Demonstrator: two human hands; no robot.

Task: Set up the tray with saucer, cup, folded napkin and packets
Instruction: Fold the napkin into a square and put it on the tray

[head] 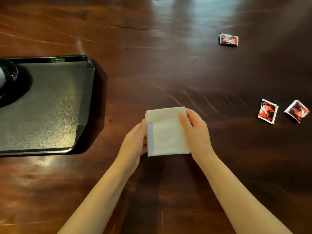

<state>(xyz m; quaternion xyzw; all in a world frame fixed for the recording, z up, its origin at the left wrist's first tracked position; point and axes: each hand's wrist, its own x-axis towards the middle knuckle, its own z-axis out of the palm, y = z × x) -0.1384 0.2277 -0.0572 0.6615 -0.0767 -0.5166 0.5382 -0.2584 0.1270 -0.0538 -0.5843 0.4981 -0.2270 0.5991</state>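
Napkin: a white folded napkin [166, 132] sits in the middle of the worktop [168, 65], between both hands and to the right of the tray; I cannot tell whether its underside touches the wood
Left grip: the left hand [135, 141] pinches the napkin's left edge, thumb on top and fingers tucked under
Right grip: the right hand [195, 130] holds the right edge near the far corner, thumb on the top face and fingers curled behind
Tray: a black tray [50, 107] lies at the left, most of its floor bare; a dark saucer [10, 73] sits at its far left with only a pale sliver of the cup [1, 76] in view
Packets: three red, black and white packets lie off the tray at the right, the back packet [228, 39] well apart from the left front packet [268, 111] and right front packet [296, 110], which lie just beside each other
Handling: the napkin looks light, soft and limp; its layers would likely slip or fan open if lifted by one corner, so hold opposite edges and pinch through all the layers
Stage: saucer and cup seem placed; the napkin and packets are not yet on the tray
Risk: a loose pinch may let the fold spring open on the way over
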